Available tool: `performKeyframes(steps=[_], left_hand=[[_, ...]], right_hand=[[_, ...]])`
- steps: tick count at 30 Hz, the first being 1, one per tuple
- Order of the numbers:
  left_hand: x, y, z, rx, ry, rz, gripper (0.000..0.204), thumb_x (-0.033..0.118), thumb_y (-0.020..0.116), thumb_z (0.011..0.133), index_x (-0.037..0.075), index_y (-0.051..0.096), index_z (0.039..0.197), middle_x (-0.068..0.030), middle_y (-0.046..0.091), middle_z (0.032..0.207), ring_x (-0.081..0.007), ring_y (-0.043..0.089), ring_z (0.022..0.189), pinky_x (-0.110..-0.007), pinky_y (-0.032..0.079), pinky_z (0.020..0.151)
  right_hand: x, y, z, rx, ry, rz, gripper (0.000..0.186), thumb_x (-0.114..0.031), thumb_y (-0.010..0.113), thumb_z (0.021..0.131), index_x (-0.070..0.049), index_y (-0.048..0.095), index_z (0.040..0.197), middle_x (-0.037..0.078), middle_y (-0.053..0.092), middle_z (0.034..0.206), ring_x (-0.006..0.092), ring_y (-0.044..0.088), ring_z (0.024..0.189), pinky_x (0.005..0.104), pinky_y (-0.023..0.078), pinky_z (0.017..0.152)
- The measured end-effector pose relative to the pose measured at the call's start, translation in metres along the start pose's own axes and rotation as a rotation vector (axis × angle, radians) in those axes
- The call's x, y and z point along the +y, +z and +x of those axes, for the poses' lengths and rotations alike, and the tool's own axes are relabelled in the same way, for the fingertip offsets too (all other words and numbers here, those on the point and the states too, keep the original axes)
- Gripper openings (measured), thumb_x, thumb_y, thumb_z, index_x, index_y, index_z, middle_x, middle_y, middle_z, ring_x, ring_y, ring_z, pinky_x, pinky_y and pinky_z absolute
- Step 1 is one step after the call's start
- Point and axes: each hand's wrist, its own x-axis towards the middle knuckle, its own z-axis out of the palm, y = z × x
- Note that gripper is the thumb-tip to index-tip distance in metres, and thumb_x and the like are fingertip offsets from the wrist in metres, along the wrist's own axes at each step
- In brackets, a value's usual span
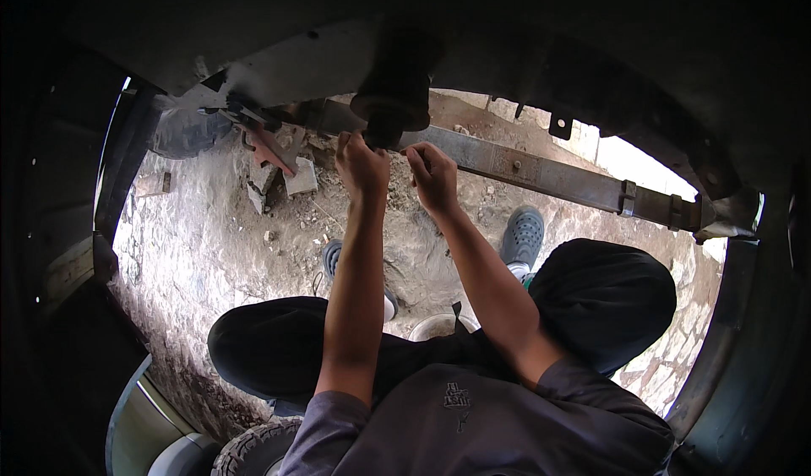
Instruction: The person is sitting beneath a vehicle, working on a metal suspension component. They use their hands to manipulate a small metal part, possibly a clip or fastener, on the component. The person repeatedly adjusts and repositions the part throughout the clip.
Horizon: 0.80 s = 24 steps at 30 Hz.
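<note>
One dark cylinder (394, 108) hangs near two hands (363, 168) (435, 176) and one metal bar (486, 155).

A dark cylinder (393, 102) and metal bar (497, 160) obstruct the hands (363, 169), with room between forearms (358, 261)

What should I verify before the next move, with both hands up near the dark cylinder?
1. Left hand at the lower end of the cylinder: ok.
2. Left hand's hold on it: cannot tell; the contact is in deep shadow.
3. Right hand holding a part: cannot tell; it is curled just beside the cylinder's lower end.
4. Right hand clear of the metal bar: cannot tell; they overlap in this view.
5. Light on the cylinder: not ok; it is very dark.
6. Rubble away from the hands: ok; it lies on the ground.
</note>
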Motion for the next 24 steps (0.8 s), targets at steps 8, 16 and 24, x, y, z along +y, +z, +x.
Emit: performKeyframes(steps=[8,16,24], left_hand=[[0.005,-0.011,-0.015,0.034,-0.044,-0.036,0.021,-0.002,0.074,0.074,-0.003,0.071,0.095,-0.0209,0.069,0.100,-0.0420,0.069,0.098,-0.051,0.055,0.088],[0.001,-0.006,-0.007,0.055,0.015,-0.081,0.016,0.001,0.071,0.081,-0.002,0.075,0.095,-0.0204,0.071,0.098,-0.0413,0.070,0.093,-0.049,0.056,0.084],[0.000,-0.012,-0.012,0.066,0.000,-0.031,0.014,0.006,0.072,0.087,-0.003,0.076,0.097,-0.0205,0.072,0.096,-0.0410,0.071,0.091,-0.049,0.056,0.082]], right_hand=[[0.007,0.001,-0.001,0.029,-0.059,-0.042,0.020,-0.019,0.067,0.100,-0.001,0.074,0.100,0.012,0.072,0.087,0.0191,0.068,0.073,0.0322,0.053,0.070],[0.009,0.003,0.001,0.040,-0.131,0.012,0.024,-0.022,0.063,0.106,-0.001,0.073,0.099,0.002,0.063,0.067,0.0063,0.057,0.054,0.0263,0.046,0.051],[0.003,0.005,-0.009,0.032,-0.079,0.022,0.022,-0.020,0.064,0.104,-0.001,0.073,0.099,0.005,0.064,0.071,0.0090,0.059,0.055,0.0277,0.047,0.053]])
